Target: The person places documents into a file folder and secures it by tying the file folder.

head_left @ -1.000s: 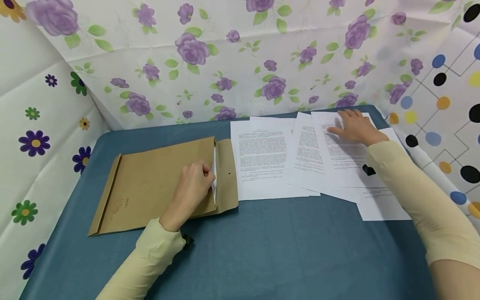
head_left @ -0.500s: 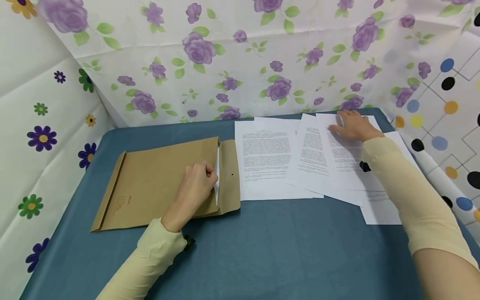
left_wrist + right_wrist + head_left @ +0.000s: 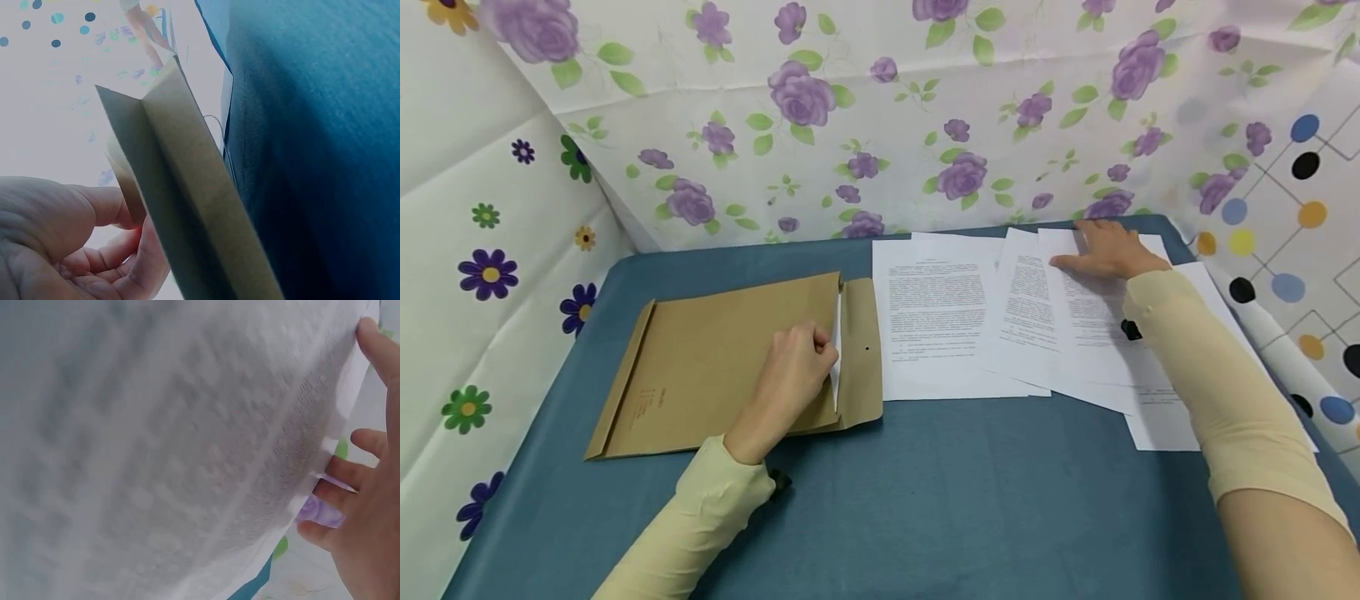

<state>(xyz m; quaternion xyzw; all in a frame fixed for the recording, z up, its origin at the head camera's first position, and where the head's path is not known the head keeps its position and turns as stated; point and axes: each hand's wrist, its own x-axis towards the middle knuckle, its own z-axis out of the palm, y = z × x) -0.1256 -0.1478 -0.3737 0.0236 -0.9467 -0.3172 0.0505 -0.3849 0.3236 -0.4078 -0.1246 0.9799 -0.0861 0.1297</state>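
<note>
Flowered sheets wall in a table [image 3: 925,500] draped in blue cloth. On its left side lies a flat brown envelope [image 3: 715,358], mouth toward the middle, flap folded open, with a white sheet edge showing at the opening. The left hand [image 3: 790,375] rests on it, fingers curled, pinching the upper layer at the mouth. The right hand [image 3: 1108,250] lies flat, fingers straight, on printed papers [image 3: 940,317] fanned across the table's right side.
</note>
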